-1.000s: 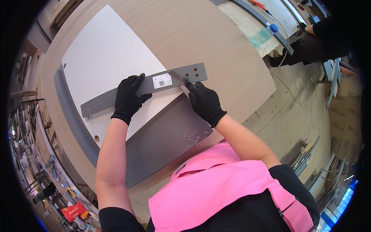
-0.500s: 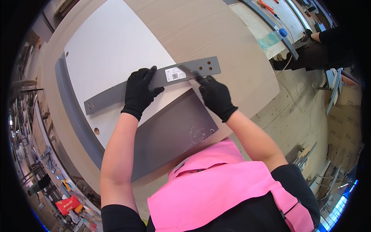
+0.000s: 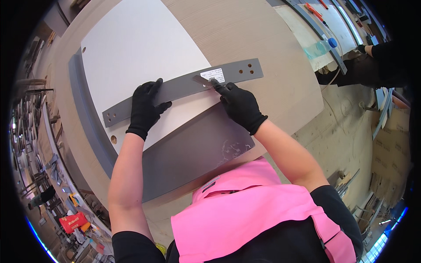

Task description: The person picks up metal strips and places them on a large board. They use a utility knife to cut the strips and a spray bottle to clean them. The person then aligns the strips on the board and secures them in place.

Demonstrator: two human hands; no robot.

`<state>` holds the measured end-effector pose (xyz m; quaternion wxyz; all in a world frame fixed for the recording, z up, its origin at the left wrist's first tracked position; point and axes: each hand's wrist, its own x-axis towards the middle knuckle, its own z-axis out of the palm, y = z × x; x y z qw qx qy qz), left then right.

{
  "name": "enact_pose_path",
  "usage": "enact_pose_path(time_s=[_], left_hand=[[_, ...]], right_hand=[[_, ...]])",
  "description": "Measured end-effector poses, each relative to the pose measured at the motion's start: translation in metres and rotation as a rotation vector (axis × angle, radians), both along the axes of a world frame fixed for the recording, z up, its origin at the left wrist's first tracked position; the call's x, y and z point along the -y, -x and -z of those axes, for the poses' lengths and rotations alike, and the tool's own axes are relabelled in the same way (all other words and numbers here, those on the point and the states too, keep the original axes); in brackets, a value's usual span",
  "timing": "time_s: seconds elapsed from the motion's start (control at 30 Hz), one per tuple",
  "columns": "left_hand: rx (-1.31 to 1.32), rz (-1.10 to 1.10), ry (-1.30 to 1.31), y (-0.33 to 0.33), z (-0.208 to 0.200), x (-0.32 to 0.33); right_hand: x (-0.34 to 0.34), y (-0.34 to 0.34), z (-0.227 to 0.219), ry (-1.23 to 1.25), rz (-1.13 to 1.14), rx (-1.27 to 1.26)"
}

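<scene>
A long, gently curved grey board (image 3: 180, 87) lies slantwise over a white panel (image 3: 140, 44) and a larger dark grey panel (image 3: 188, 149). My left hand (image 3: 147, 107), in a black glove, grips the board left of its middle, fingers over the far side and thumb at the near edge. Towards the right, a white printed label (image 3: 218, 73) is stuck on the board. My right hand (image 3: 240, 105), also gloved in black, is closed around a knife with a flat grey blade (image 3: 202, 81). The blade lies across the label's lower left part; the handle is mostly hidden by my fingers.
Another curved grey piece (image 3: 90, 109) lies along the left side of the cardboard-coloured work surface (image 3: 280, 74). At the far right, a side table carries a plastic bottle (image 3: 320, 48) and an orange-handled tool (image 3: 313, 12); a person in dark clothes (image 3: 386, 57) is beside it.
My left hand has slid a little left along the board. The knife blade has moved left across the label, and my right hand has come closer to the board. The whole view has shifted slightly.
</scene>
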<state>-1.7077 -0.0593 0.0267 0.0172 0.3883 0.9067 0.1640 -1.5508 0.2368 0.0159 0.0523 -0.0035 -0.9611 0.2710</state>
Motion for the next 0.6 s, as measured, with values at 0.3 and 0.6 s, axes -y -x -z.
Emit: enact_pose_path(time_s=[0.3,0.6], left_hand=[[0.039,-0.103,0.05,-0.007,0.0,-0.009],[0.032,-0.177,-0.045,-0.021,0.005,-0.025]], right_hand=[[-0.02,0.011,-0.002,-0.014,-0.156,-0.065],[0.012,0.02,0.005,-0.073,-0.093,-0.034]])
